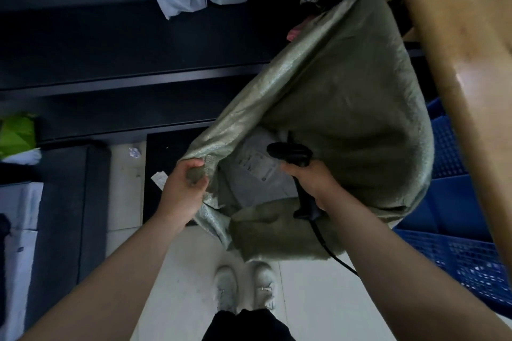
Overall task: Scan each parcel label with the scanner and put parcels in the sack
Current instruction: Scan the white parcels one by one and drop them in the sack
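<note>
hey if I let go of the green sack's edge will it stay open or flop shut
Likely flops: the sack creases and sags everywhere except where the left hand grips its rim. Probably light for its size, since only a flat grey parcel shows inside. Its sheen hints at slick cloth.

1. Both forearms are bare and reach forward and down from the lower corners of the view, angling in toward each other.
2. The left hand (184,188) is curled, with the thumb on top and the fingers folded under, and grips a bunch of the sack (346,77) rim.
3. The right hand (310,183) wraps around the handle of the scanner (293,151), back of the hand up, with the scanner's head pointing away from the person.
4. The hands sit at about the same level and apart, with the sack's opening between them.
5. The left wrist looks roughly straight.
</note>
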